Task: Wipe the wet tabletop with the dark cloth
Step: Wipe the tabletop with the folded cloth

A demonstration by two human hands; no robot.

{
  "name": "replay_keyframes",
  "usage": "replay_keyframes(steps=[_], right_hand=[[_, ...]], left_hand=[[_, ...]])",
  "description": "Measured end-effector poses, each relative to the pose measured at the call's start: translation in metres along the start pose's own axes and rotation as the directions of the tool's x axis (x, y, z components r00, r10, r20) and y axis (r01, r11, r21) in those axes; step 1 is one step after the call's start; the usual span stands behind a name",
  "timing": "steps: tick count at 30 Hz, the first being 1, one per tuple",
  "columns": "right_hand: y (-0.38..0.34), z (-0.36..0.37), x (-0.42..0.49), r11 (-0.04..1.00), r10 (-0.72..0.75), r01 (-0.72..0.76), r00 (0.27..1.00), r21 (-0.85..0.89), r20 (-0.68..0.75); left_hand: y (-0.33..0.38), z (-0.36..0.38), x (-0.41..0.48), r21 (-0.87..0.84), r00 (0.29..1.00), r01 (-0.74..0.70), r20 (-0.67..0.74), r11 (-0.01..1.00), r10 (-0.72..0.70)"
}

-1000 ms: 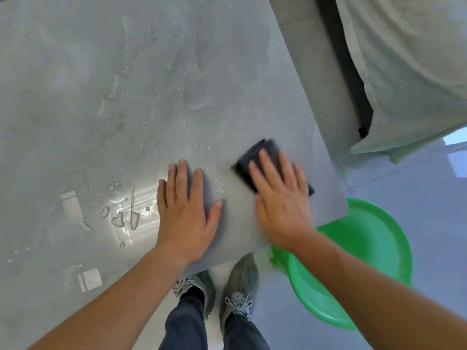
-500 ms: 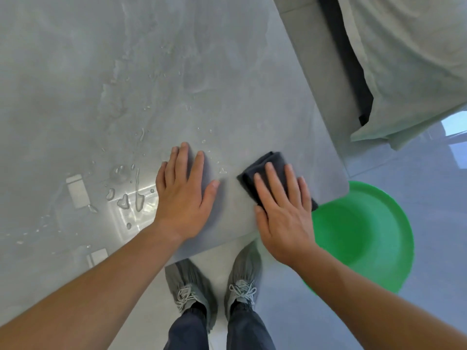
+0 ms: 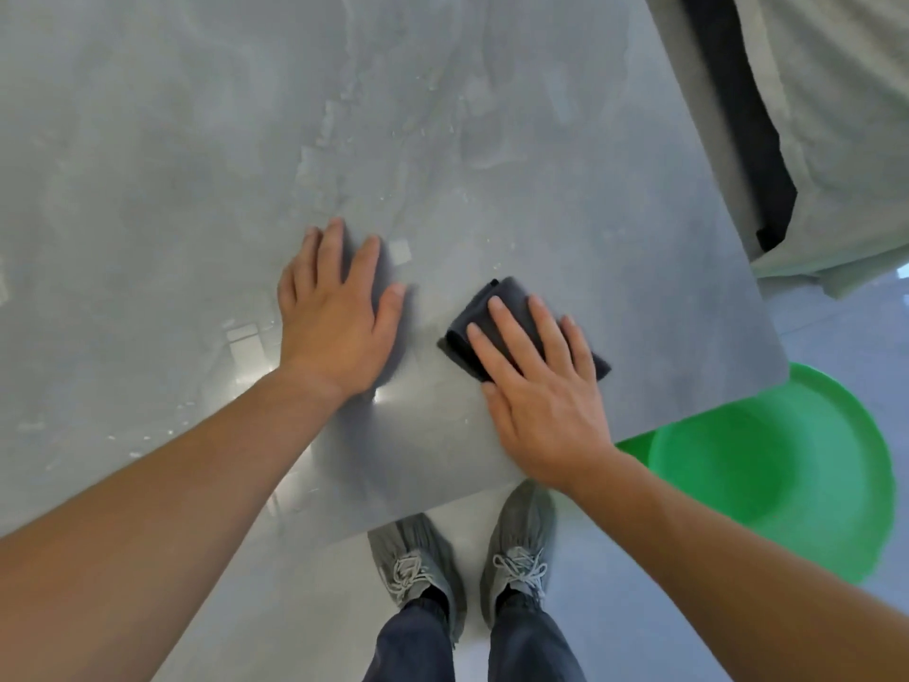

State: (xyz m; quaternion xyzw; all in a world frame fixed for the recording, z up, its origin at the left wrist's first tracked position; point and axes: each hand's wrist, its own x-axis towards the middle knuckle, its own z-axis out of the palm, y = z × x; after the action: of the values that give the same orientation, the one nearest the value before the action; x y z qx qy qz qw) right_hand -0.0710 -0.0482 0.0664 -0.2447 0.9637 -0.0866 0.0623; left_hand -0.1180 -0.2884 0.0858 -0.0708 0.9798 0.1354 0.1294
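A folded dark cloth [image 3: 472,324] lies on the grey tabletop [image 3: 172,164] near its front right corner. My right hand [image 3: 541,386] presses flat on the cloth, fingers spread over it, covering most of it. Beside it, my left hand [image 3: 334,312] rests flat on the bare tabletop, holding nothing. Small water droplets and wet smears [image 3: 433,120] glisten beyond both hands and at the left near my forearm.
A green plastic basin [image 3: 787,465] stands on the floor under the table's right corner. My two grey shoes [image 3: 467,558] stand at the table's front edge. Pale draped fabric [image 3: 836,115] with a dark gap hangs at the upper right.
The view shifted, so both hands sit farther from the front edge. The large droplets left of my left hand are out of sight, and the cloth stays under my right hand.
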Motion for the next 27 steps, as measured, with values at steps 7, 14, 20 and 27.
replay_keyframes(steps=[7,14,20,27], right_hand=[[0.004,-0.01,0.098,0.938,0.346,-0.345,0.937,0.045,-0.042],[0.008,-0.013,0.09,1.0,0.0,0.001,0.996,-0.018,0.084],[-0.002,-0.019,0.152,0.968,0.252,-0.252,0.967,0.01,0.032],[0.008,-0.025,0.157,0.994,0.108,-0.107,0.989,-0.016,0.099]], left_hand=[[-0.011,-0.003,0.001,-0.005,0.999,-0.04,0.003,0.999,0.04],[-0.022,-0.009,0.002,0.042,0.994,-0.104,0.025,0.994,0.103],[-0.029,-0.025,0.01,-0.002,0.99,-0.138,0.028,0.99,0.138],[-0.037,-0.035,0.058,-0.008,0.997,-0.076,0.004,0.997,0.076]])
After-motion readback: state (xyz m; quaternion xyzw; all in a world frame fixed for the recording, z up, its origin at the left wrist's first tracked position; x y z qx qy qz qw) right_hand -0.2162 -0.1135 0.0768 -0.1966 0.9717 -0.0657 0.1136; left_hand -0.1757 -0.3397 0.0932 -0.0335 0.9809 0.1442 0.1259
